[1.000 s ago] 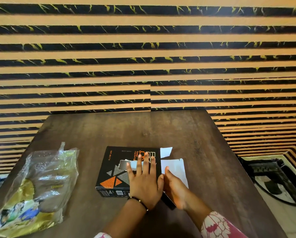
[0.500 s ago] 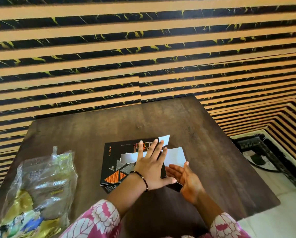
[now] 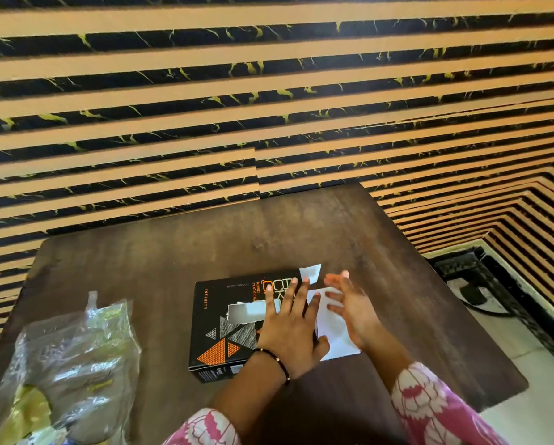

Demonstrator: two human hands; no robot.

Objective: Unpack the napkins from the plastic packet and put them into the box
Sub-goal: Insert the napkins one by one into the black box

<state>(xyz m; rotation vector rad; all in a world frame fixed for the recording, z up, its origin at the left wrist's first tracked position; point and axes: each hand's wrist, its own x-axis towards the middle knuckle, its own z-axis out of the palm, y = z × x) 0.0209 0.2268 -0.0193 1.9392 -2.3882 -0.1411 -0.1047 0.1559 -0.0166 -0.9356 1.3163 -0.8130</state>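
While the left hand (image 3: pixel 290 329) lies flat and spread on the right part of the black box (image 3: pixel 233 322), holding nothing, the right hand (image 3: pixel 352 308) hovers open just to the right of it, fingers splayed over the white end flap (image 3: pixel 336 343) that sticks out from the box's right end. A smaller white flap (image 3: pixel 311 272) stands out at the far right corner. The only view is the head camera, looking down on a dark wooden table (image 3: pixel 172 268). Through the torn slot in the box top something pale shows, probably the napkins (image 3: pixel 253 311), though I cannot be sure how many are inside. The plastic packet (image 3: pixel 73 374) lies crumpled at the near left, well apart from the box, and looks emptied.

The step in hand seems to be closing the box end. To do it well, the left palm should stay pressing down so the box does not slide left. The small side flap ought to be folded in first, then the large one swung over and its edge tucked into the seam. Thin card creases easily, so an even push along the whole flap is better than a poke with one finger.
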